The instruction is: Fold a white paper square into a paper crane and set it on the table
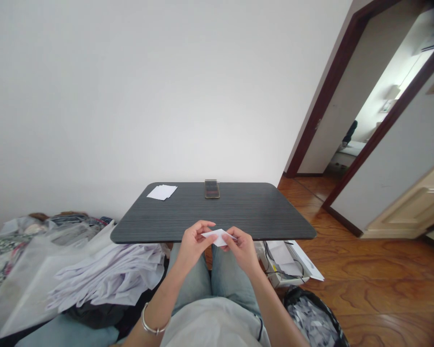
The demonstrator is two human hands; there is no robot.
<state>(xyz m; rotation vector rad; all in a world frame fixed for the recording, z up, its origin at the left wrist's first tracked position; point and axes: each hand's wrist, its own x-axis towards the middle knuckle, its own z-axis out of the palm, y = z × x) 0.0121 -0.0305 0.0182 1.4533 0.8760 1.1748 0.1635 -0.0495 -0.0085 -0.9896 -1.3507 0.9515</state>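
Note:
A small piece of folded white paper [220,235] is held between both hands, just over the near edge of the dark table [188,217]. My left hand [196,237] pinches its left side, thumb on top and fingers behind. On the right side, my right hand [240,243] grips it in the same way, the thumb near the lower middle. The paper has a pointed, diamond-like outline; its underside is hidden. Farther off on the table lie several loose white paper sheets [162,192] at the left and a small dark stand [212,189] at the back middle.
Folded white cloth [112,274] and other fabrics are heaped left of my legs. At the right, a white box [285,270] with cables and papers sits under the table edge, beside a black bag [313,318] of scraps. A white wall rises behind the table.

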